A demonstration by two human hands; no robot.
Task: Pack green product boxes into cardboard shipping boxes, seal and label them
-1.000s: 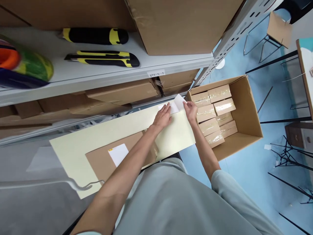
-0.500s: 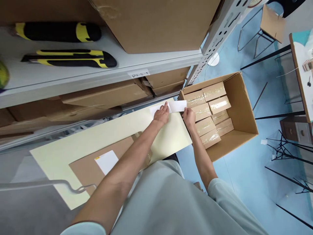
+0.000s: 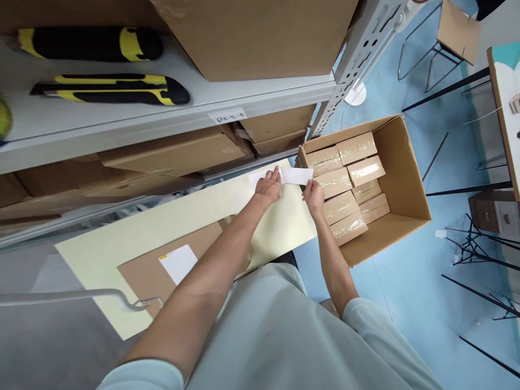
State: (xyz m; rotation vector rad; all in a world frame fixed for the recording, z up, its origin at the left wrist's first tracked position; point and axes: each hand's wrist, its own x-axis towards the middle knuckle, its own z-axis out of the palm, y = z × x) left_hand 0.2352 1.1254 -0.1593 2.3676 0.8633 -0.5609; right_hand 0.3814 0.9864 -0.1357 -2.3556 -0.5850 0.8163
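Observation:
My left hand (image 3: 268,188) lies flat, fingers together, pressing on a white paper slip (image 3: 296,175) at the far end of a pale yellow board (image 3: 170,227). My right hand (image 3: 313,195) pinches the right end of the same slip, which lies nearly flat across the board's corner. A flat brown parcel (image 3: 150,276) with a white label (image 3: 177,263) rests on the board nearer to me, partly hidden by my left forearm.
An open carton (image 3: 406,179) with several taped small boxes (image 3: 345,184) stands on the blue floor at the right. A grey metal shelf (image 3: 170,116) carries two yellow-black utility knives (image 3: 114,89) and a big carton (image 3: 260,38). Flat cartons fill the lower shelf. Metal stands and a chair lie at the right.
The slip, lifted and bent upward a second ago, has been laid down flat. My right hand slid down to its right end; my left hand keeps pressing it.

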